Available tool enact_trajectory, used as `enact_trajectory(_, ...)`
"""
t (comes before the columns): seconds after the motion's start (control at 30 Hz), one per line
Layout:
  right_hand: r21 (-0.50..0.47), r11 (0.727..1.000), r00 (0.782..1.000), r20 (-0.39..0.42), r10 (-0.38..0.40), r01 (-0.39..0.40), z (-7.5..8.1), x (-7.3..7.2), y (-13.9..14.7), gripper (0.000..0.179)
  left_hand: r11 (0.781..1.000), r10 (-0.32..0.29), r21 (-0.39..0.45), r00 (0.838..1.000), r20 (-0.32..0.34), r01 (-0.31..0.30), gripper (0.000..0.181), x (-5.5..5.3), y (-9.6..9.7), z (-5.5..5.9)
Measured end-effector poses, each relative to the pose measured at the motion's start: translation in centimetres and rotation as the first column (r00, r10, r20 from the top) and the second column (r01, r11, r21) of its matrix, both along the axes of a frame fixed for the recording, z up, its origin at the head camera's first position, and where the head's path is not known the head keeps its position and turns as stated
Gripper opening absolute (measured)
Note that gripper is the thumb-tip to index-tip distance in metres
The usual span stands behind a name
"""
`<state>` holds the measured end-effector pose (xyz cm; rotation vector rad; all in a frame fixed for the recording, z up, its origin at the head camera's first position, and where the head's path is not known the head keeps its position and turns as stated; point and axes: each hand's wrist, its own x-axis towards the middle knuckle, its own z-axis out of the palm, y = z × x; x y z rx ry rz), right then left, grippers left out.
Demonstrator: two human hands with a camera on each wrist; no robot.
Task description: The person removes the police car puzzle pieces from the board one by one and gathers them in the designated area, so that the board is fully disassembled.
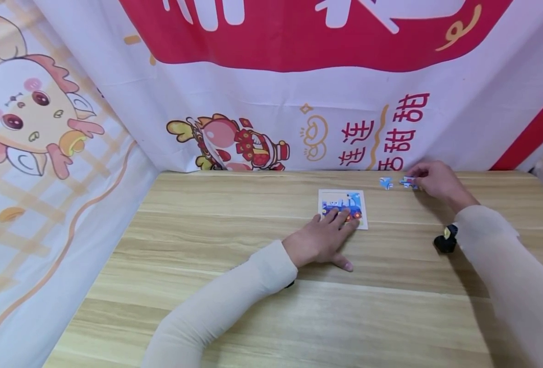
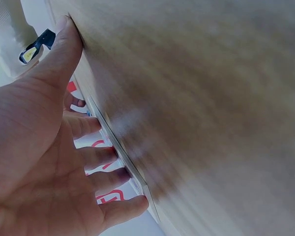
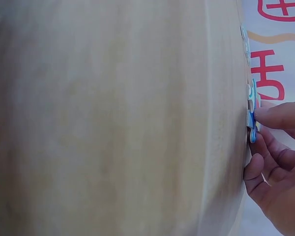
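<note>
A small square jigsaw puzzle [image 1: 355, 197] with a blue cartoon truck and a white border lies on the table. My left hand [image 1: 327, 237] rests with spread fingers over its lower part, fingertips on the board and thumb on the wood. In the left wrist view, the fingers touch the board's edge [image 2: 132, 169]. Toward the back right, my right hand [image 1: 438, 180] pinches a blue jigsaw piece [image 3: 253, 110] between thumb and fingers, close to the tabletop. Left of that hand lies a loose light-blue jigsaw piece [image 1: 385, 183]. The fingers partly hide the pinched piece.
The wooden table [image 1: 368, 322] ends at the back against a printed white and red curtain [image 1: 253, 92]. Another patterned cloth [image 1: 32, 204] hangs along the left side. A black wrist device [image 1: 446, 240] sits under the right sleeve.
</note>
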<state>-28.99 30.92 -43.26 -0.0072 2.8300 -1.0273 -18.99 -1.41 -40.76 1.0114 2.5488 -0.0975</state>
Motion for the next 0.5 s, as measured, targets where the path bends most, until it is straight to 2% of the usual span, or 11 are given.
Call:
enact_trajectory(0.33,0.024,0.999,0.999,-0.025,0.027,-0.026,-0.24,-0.23,0.18,0.023,1.000,0.002,0.001,1.000,-0.001,-0.002,0.107,0.09,0.05,0.04)
enact_trajectory(0.5,0.009,1.000,1.000,-0.003,0.027,-0.027,-0.29,-0.10,0.16,0.024,1.000,0.000,-0.005,1.000,-0.012,0.000,0.107,0.16,0.11,0.09)
